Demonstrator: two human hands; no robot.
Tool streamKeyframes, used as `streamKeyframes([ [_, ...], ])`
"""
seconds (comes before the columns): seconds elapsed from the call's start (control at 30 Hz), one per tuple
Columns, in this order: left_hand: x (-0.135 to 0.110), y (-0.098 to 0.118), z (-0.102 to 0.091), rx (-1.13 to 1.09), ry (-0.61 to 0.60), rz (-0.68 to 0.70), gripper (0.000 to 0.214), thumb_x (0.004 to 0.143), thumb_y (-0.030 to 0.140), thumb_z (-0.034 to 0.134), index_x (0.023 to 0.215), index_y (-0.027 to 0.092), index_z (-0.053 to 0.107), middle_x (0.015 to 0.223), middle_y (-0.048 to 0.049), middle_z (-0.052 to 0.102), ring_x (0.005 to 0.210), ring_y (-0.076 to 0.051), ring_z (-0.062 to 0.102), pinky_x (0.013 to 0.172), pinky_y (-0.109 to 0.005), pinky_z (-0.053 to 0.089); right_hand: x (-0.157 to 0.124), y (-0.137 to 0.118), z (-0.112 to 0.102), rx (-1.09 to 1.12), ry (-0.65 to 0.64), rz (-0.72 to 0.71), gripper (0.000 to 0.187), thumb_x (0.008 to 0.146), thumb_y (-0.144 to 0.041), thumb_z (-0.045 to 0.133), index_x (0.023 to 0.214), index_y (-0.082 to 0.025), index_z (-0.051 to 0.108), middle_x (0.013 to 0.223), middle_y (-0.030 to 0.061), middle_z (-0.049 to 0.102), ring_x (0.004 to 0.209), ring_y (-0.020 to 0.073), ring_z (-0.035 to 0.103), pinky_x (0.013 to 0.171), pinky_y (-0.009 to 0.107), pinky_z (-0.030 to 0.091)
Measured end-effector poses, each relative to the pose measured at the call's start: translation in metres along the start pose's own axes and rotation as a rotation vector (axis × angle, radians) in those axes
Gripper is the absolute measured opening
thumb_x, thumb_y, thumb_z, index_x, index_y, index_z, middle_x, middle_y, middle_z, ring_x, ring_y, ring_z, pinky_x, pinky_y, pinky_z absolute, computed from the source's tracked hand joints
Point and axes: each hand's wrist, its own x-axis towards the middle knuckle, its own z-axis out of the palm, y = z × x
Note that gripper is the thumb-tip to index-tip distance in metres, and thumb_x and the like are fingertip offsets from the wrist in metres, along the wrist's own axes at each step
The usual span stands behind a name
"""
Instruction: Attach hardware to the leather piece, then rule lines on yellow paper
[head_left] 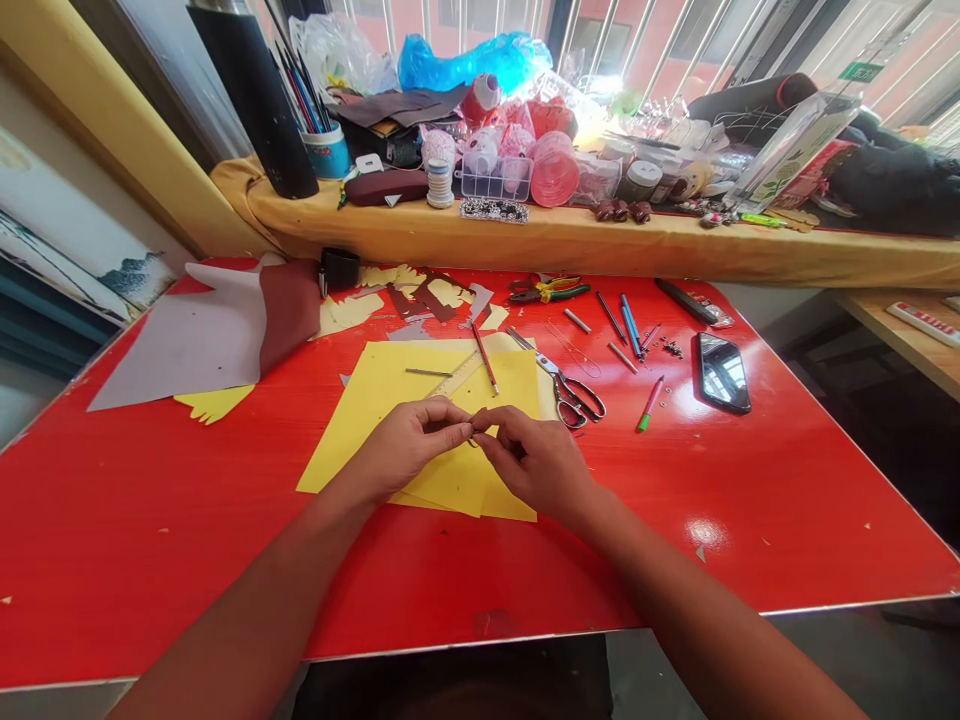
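Note:
My left hand (420, 440) and my right hand (529, 452) meet over yellow sheets (352, 420) in the middle of the table. Thumbs and forefingers of both pinch one small dark piece (474, 432), mostly hidden by the fingertips; its kind I cannot make out. Just beyond the hands lie a clear ruler (459, 375), a dark red pencil (486, 362) and a thin grey rod (428, 372) on the yellow sheets. Right of the sheets rests a pair of scissors (564, 385), its blades pointing away from me.
Pliers (551, 290), pens (631, 325), a green-tipped pen (649, 405) and a phone (723, 372) lie on the red table (712, 480). Grey and brown sheets (195, 335) and scraps (435, 295) cover the far left. A crowded ledge (360, 225) runs behind.

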Motion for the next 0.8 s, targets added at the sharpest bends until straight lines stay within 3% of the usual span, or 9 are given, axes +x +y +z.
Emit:
streamKeyframes([
  [0.23, -0.0001, 0.0012, 0.0055, 0.15, 0.158, 0.081, 0.027, 0.086, 0.048, 0.071, 0.088, 0.022, 0.079, 0.087, -0.0034, 0.067, 0.076, -0.018, 0.06, 0.067, -0.031, 0.049, -0.0017, 0.0034, 0.0021, 0.077, 0.116, 0.078, 0.021, 0.103, -0.037, 0.059, 0.11, -0.024, 0.073, 0.06, -0.0066, 0.051, 0.051, 0.0107, 0.046, 0.055, 0.024, 0.032],
  [0.33, -0.0014, 0.0009, 0.0069, 0.205, 0.179, 0.098, 0.026, 0.088, 0.045, 0.068, 0.09, 0.023, 0.08, 0.086, -0.0027, 0.064, 0.071, -0.016, 0.055, 0.063, -0.03, 0.044, -0.0007, 0.0036, 0.0041, 0.085, 0.107, 0.095, 0.02, 0.102, -0.038, 0.059, 0.106, -0.024, 0.072, 0.06, -0.0062, 0.052, 0.051, 0.0111, 0.046, 0.055, 0.025, 0.032],
  [0.8, -0.0017, -0.0015, 0.0076, 0.219, 0.205, 0.149, 0.021, 0.089, 0.042, 0.07, 0.097, 0.025, 0.081, 0.101, -0.0046, 0.066, 0.081, -0.018, 0.058, 0.07, -0.032, 0.049, 0.0014, -0.0001, 0.0014, 0.043, 0.071, 0.12, 0.015, 0.101, -0.033, 0.056, 0.103, -0.024, 0.068, 0.06, -0.0062, 0.05, 0.05, 0.0115, 0.045, 0.054, 0.025, 0.029],
])
